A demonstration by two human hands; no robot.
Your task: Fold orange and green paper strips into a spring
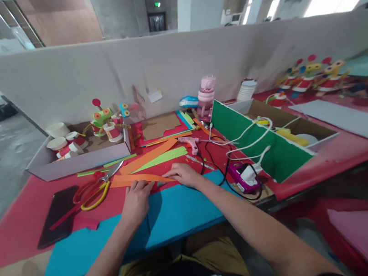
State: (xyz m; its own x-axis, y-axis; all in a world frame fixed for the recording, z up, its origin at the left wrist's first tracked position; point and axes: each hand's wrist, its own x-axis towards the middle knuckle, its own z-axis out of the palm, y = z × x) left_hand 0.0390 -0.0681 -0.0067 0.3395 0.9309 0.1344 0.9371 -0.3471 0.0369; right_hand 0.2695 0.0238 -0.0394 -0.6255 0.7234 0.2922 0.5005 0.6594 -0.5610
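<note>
My left hand (138, 202) rests at the front edge of an orange paper strip (124, 180), its fingers bent and pressed down on it. At the strip's right end, my right hand (183, 175) has its fingers together on the paper. A blue sheet (180, 207) lies beneath both hands along the table's front. Left of them are scissors (103, 187) with red and yellow handles, blades pointing away. Behind the hands lie a wider orange strip (152, 155) and light-green strips (161, 159). A pink glue gun (190, 144) lies just beyond my right hand.
A black phone (57, 217) lies at left. Behind it, an open box (80, 164) holds paper cups and a green figure (101, 118). At right are a purple power strip (243, 177) with cables and a green-sided box (249, 139). A pink bottle (207, 97) stands by the partition (166, 67).
</note>
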